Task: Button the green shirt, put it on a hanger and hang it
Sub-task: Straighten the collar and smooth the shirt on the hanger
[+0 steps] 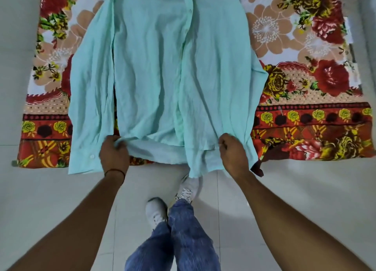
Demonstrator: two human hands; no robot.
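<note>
A pale green shirt (154, 71) lies front-up on a flowered bed sheet, collar at the top edge of the view, sleeves alongside the body. Its button placket (188, 26) runs down the middle and small buttons show near the top. My left hand (114, 151) grips the bottom hem at its left corner. My right hand (234, 154) pinches the hem at the right side. The hem hangs over the bed's near edge. No hanger is in view.
The flowered red, orange and white bed sheet (305, 71) covers the bed in front of me. Pale floor tiles (284, 189) lie below, where my feet in white shoes (156, 209) and blue jeans stand. A pale wall or floor strip runs on the left.
</note>
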